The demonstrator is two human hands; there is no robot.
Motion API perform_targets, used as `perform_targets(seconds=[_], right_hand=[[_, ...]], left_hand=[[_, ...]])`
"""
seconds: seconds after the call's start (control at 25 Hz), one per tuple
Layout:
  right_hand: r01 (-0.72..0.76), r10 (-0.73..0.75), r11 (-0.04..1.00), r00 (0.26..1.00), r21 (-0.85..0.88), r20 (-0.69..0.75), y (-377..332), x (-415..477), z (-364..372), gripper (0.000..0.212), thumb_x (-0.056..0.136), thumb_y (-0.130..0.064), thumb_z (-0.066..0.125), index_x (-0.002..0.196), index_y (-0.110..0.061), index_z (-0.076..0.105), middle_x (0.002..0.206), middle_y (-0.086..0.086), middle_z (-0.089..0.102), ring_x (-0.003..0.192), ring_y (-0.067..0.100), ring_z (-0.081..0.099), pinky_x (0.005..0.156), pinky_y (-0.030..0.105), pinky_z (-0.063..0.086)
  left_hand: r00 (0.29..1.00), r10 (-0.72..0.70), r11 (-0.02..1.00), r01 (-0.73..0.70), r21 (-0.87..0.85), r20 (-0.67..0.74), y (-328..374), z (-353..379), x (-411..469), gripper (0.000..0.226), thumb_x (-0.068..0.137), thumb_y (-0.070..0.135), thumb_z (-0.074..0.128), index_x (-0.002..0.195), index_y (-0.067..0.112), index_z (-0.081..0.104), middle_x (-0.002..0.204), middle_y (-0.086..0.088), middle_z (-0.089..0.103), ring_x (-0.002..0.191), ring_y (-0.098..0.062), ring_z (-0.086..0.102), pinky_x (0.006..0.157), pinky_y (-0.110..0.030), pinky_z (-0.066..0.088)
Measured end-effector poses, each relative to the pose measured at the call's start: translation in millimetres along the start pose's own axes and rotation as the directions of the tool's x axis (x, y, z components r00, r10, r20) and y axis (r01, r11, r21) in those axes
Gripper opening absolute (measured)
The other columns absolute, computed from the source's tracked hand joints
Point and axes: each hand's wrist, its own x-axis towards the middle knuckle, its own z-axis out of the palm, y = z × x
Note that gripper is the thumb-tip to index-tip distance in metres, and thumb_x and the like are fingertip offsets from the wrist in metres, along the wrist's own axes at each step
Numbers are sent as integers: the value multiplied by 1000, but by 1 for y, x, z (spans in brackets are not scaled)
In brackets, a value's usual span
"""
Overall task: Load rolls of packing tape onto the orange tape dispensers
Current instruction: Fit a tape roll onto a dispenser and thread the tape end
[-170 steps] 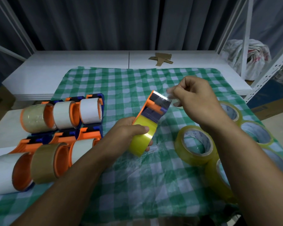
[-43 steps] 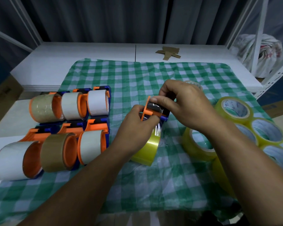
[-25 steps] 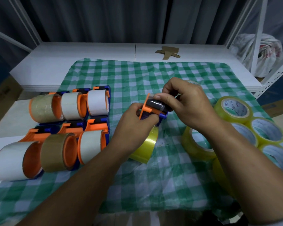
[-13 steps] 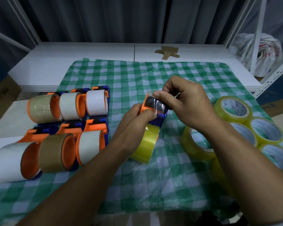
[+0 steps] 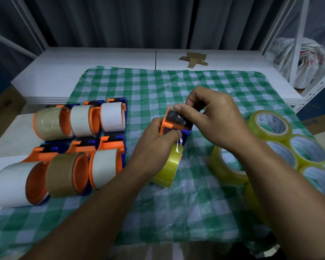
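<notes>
An orange and blue tape dispenser point(image 5: 174, 122) is held above the green checked cloth point(image 5: 176, 91) near its middle. A yellow tape roll point(image 5: 167, 167) sits on the dispenser's lower end. My left hand point(image 5: 156, 141) grips the dispenser from the left, thumb by the blue tab. My right hand point(image 5: 212, 117) grips its top, thumb pressing the shiny tape end onto the dark roller. Spare yellow rolls lie to the right: one point(image 5: 227, 167) under my right forearm, another point(image 5: 270, 125) further back.
Several loaded orange dispensers point(image 5: 79, 147) stand in two rows at the left. More yellow rolls point(image 5: 308, 152) cluster at the right edge. Cardboard scraps point(image 5: 193, 60) lie on the white table behind. A metal shelf post point(image 5: 298, 34) and a bag stand far right.
Over the last seconds my right hand came down from pulling the tape end and now presses it over the dispenser's head. The dispenser tilted slightly; both hands stay on it.
</notes>
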Motion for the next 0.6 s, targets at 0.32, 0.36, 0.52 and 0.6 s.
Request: perform_targets(seconds=[0.32, 0.36, 0.52, 0.6], right_hand=[[25, -26, 1000, 999, 16, 29, 1, 0, 0, 31, 93, -42, 67, 82, -14, 61, 74, -1, 64, 71, 22, 62, 64, 48, 52], [16, -17, 1000, 999, 22, 32, 1, 0, -1, 30, 94, -41, 67, 81, -14, 61, 73, -1, 64, 70, 22, 61, 64, 48, 52], [-125, 116, 980, 991, 157, 69, 1, 2, -2, 29, 93, -37, 69, 76, -15, 60, 70, 6, 65, 67, 29, 62, 61, 52, 52], [-168, 155, 965, 985, 199, 80, 1, 3, -3, 30, 92, -36, 70, 75, -13, 60, 70, 11, 65, 68, 34, 61, 61, 54, 51]], left_hand=[[1000, 20, 1000, -19, 12, -21, -5, -2, 2, 18, 88, 27, 70, 106, 26, 64, 98, 1, 68, 91, -17, 66, 84, -43, 52], [1000, 21, 1000, -21, 8, -16, -5, -2, 2, 19, 88, 28, 71, 105, 26, 64, 99, -1, 69, 92, -20, 66, 85, -45, 52], [1000, 18, 999, -17, -29, 17, -3, -4, 0, 29, 77, 36, 69, 104, 28, 65, 99, 1, 69, 95, -19, 65, 89, -45, 51], [998, 33, 998, -30, -53, 60, -3, -5, 1, 32, 74, 38, 66, 104, 29, 66, 100, 1, 69, 96, -18, 65, 85, -39, 50]])
